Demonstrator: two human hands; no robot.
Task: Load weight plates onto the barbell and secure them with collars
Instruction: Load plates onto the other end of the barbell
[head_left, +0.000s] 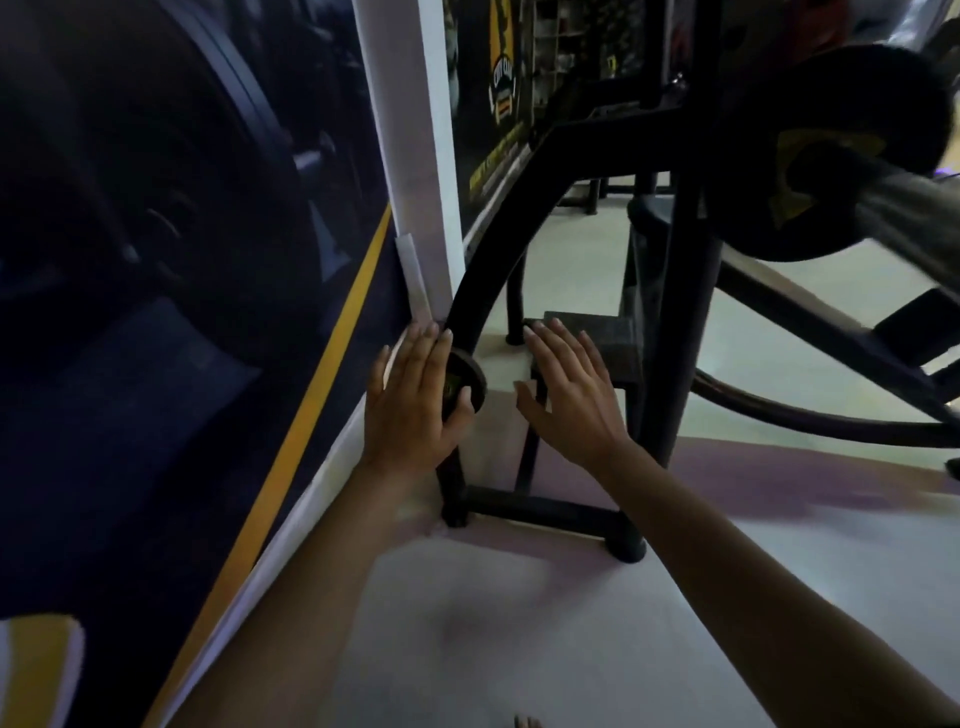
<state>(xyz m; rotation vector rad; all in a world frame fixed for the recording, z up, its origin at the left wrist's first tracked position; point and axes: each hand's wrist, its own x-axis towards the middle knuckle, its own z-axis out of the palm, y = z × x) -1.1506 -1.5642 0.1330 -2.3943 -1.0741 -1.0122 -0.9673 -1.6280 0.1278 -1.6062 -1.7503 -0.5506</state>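
Observation:
A small dark weight plate (464, 375) with a yellow mark sits on a peg of the black rack frame (498, 249), low down by the wall. My left hand (415, 400) lies against its left side with fingers straight and the thumb across the plate's lower edge. My right hand (569, 387) hovers open just right of the plate, not touching it. At the upper right the barbell sleeve (904, 208) points toward me, with a large black plate (831, 150) on it. No collar is visible.
A dark wall banner with a yellow stripe (332, 374) and a white pillar (431, 171) close off the left. Black rack uprights (680, 322), a floor crossbar (545, 512) and curved tubes (831, 415) stand ahead and right. The pale floor (519, 623) lies below my arms.

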